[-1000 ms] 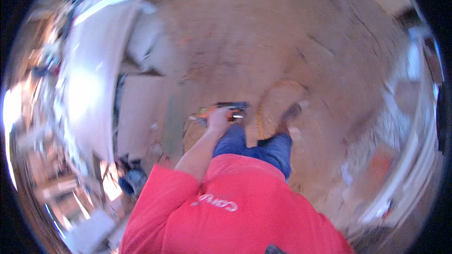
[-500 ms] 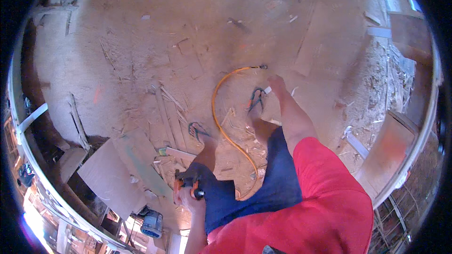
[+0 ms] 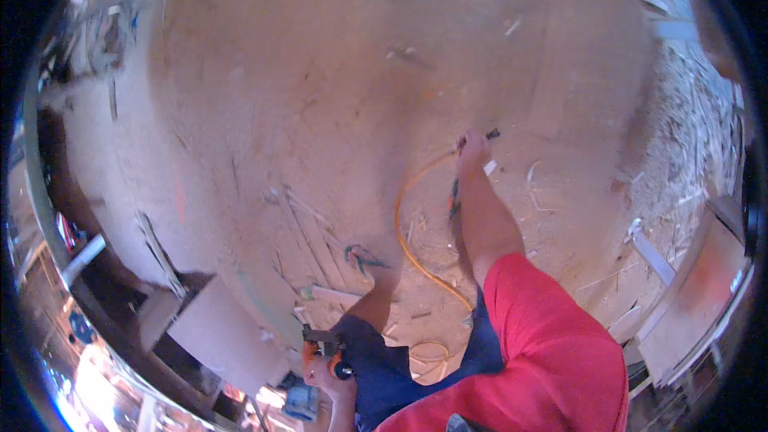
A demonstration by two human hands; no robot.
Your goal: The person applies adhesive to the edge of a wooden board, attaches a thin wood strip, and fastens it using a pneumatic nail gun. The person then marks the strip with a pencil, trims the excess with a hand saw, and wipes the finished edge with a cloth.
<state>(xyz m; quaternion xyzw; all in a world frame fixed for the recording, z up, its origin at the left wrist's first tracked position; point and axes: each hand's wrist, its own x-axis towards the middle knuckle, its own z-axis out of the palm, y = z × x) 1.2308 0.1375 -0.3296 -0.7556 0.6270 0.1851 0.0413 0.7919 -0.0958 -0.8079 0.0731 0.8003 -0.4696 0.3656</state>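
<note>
My right hand is closed around the end of a yellow air hose, low over the dusty floor. A dark metal fitting sticks out past my fingers. From there the hose curves back between my legs to a coil near my shorts. Beside my left thigh, my left hand grips an orange and black handheld power tool; its exact kind is unclear. A sandal shows on my left foot, while my right forearm mostly covers the other foot.
Wood strips and scraps litter the floor near my left foot. A large pale panel leans at the lower left, beside a blue-grey machine. Boards stand at the right, below a heap of shavings.
My right hand has moved to the hose end and taken hold of it, lifting or shifting it right. The view has shifted as I bend. My left hand keeps the tool.
</note>
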